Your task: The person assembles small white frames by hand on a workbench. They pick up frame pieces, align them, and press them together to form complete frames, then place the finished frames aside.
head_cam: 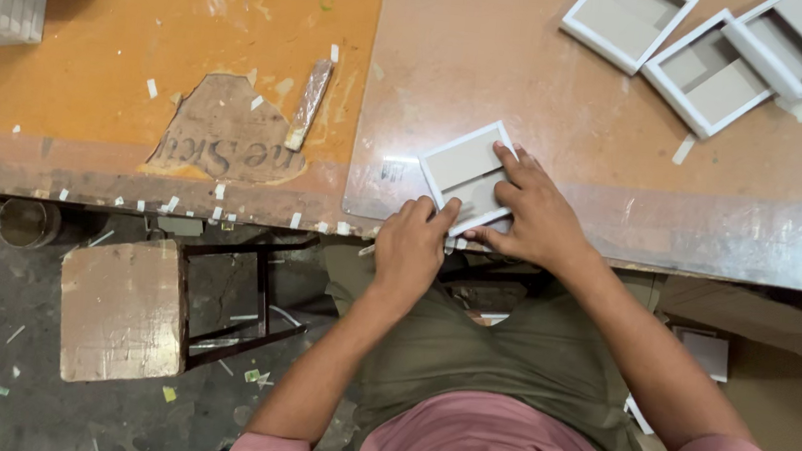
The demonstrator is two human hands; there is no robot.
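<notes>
1 shallow grey cardboard tray [465,168], white rim, open side up, flat at worktop's [493,59] near edge, rotated.

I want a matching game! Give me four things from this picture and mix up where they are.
Things:
1. shallow box
2. three trays
3. stool
4. stick

Places:
a. far right of the table
b. on the floor, left of the person
c. under both hands at the table's near edge
d. on the orange part, by the torn patch

Pairs: 1-c, 2-a, 3-b, 4-d
</notes>
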